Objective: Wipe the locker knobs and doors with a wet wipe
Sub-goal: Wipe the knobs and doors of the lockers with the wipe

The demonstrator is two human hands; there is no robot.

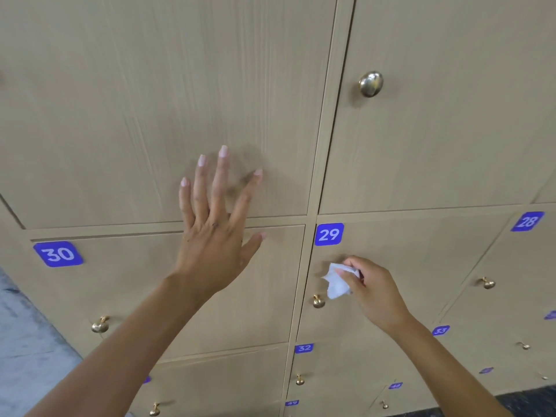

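Observation:
My right hand (371, 288) pinches a crumpled white wet wipe (337, 282) against the light wooden door numbered 29 (406, 251), just above that door's brass knob (318, 301). My left hand (215, 218) is open with fingers spread, held flat near the seam between the large upper door (150, 100) and door 30 (135, 281). Door 30's brass knob (100, 324) sits lower left, apart from both hands.
A bigger brass knob (371, 83) is on the upper right door. Door 28 (511, 266) with its knob (487, 283) lies to the right. Smaller numbered doors with knobs run below. Grey floor (27, 341) shows at the lower left.

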